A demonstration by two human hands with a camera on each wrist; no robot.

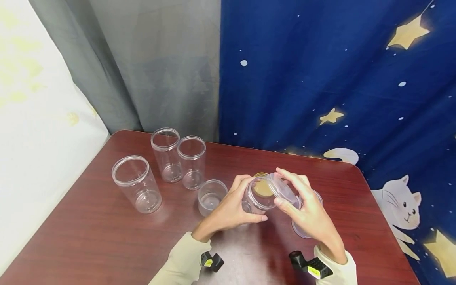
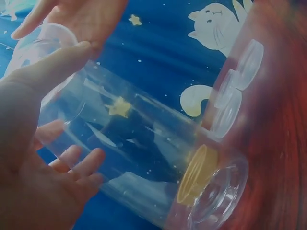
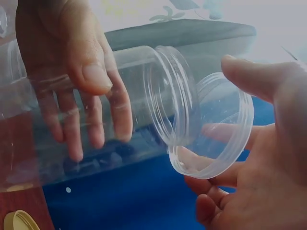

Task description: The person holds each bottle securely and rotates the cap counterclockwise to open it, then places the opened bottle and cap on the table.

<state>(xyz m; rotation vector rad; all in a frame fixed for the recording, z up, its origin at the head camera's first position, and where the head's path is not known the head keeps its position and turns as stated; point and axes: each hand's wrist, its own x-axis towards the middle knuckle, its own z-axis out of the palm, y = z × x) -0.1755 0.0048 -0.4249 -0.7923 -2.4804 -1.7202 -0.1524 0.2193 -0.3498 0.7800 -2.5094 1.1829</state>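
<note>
Clear plastic jar, tipped on its side above the table, mouth toward the right hand. Left hand grips its body; right-hand fingers pinch the lid beside the mouth. Beyond: open jars.

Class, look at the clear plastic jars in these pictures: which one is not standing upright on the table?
The jar in the left hand: this held jar is tipped on its side, off the table. The other four jars, like the widest jar, stand upright.
</note>
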